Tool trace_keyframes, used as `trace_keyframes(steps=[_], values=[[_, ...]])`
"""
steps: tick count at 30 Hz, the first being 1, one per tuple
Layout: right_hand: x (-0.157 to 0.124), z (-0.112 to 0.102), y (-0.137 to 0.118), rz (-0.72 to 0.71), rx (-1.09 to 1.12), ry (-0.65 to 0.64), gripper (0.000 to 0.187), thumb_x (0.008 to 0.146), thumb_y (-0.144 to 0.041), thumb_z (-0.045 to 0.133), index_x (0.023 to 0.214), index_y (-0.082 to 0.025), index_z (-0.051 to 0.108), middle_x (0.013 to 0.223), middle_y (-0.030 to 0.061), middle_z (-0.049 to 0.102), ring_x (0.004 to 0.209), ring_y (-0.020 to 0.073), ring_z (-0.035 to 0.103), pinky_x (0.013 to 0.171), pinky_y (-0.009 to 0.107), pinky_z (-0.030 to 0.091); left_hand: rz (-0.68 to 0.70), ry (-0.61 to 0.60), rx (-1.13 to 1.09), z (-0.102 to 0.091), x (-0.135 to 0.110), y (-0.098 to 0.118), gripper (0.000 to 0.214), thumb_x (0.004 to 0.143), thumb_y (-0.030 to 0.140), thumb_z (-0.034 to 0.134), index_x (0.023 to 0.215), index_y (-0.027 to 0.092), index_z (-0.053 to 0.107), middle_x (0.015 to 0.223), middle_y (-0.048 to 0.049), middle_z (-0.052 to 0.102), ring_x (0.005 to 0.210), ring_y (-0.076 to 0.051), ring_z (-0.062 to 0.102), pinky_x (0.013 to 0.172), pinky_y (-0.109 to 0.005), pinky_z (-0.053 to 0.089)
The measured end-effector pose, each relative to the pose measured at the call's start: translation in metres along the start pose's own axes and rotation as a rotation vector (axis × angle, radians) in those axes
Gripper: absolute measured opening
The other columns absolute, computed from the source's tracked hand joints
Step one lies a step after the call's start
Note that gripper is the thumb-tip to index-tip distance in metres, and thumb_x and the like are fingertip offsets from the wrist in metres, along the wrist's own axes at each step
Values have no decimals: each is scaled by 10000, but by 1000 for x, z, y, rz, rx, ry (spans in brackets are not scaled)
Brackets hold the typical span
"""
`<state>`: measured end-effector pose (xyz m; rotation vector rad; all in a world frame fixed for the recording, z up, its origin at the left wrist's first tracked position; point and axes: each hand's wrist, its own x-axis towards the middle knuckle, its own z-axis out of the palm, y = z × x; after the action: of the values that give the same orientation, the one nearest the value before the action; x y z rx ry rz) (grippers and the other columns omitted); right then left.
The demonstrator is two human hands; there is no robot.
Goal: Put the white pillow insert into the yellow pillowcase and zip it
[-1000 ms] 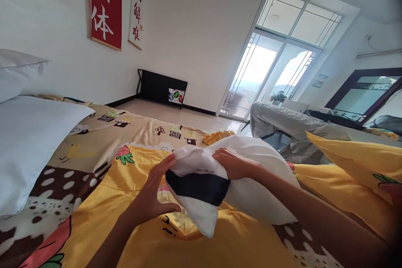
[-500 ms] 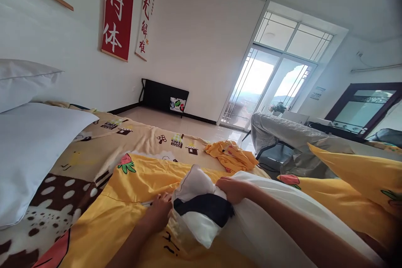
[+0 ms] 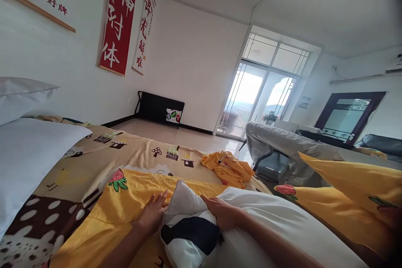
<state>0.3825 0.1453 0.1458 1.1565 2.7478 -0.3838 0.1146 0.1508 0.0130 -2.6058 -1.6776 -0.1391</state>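
A white pillow (image 3: pixel 270 205) with a dark blue band near its end lies on a yellow pillowcase (image 3: pixel 103 213) with a strawberry print. My right hand (image 3: pixel 221 213) is closed on the pillow near its bunched end, and the forearm lies across its white body. My left hand (image 3: pixel 153 213) is just left of that end, on the yellow cloth, its fingers stretched out and close to the pillow's side. Part of the right hand's grip is hidden in the white fabric.
A patterned beige blanket (image 3: pixel 125 153) spreads beneath, with a crumpled orange cloth (image 3: pixel 228 167) on its far edge. White pillows (image 3: pixel 40 150) are stacked at left, yellow pillows (image 3: pixel 329 205) at right. Beyond stand a plastic-covered table (image 3: pixel 276 134) and a folded black table (image 3: pixel 157 106).
My left hand's fingers have straightened out from a curled pose beside the pillow. The pillow's banded end sits lower and further left in view, as the camera has tilted up.
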Motion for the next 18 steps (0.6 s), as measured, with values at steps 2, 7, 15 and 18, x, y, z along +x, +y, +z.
trace_keyframes(steps=[2, 7, 15, 18], values=[[-3, -1, -6, -33, -66, -29, 644, 561, -207, 624, 1199, -193, 539, 1067, 97, 662, 999, 286, 611, 815, 337, 443, 57, 46, 12, -5, 7, -4, 401, 913, 271, 455, 1305, 254, 541, 1492, -138, 348, 1360, -305, 340, 1078, -530, 282], [8, -12, -17, -17, -250, -213, 515, 591, -212, 607, 1105, -175, 592, 964, 97, 679, 894, 288, 643, 713, 331, 452, 117, 236, 0, 2, 9, -11, 317, 912, 204, 442, 1159, 230, 639, 1267, -142, 565, 1174, -284, 488, 984, -470, 349], [54, -45, -10, -14, -148, -502, 240, 651, -181, 626, 887, -148, 649, 871, 29, 676, 862, 230, 631, 731, 305, 470, -77, 230, -242, 0, 5, -13, 393, 839, 105, 419, 1137, 248, 632, 1257, -109, 544, 1150, -262, 474, 940, -422, 338], [64, -43, -13, 15, -6, -677, 197, 622, -232, 709, 787, -141, 652, 741, -27, 654, 792, 194, 618, 702, 268, 476, -89, 235, -346, -6, 5, -20, 399, 858, 163, 432, 1191, 301, 604, 1219, -79, 555, 1118, -234, 482, 918, -370, 349]])
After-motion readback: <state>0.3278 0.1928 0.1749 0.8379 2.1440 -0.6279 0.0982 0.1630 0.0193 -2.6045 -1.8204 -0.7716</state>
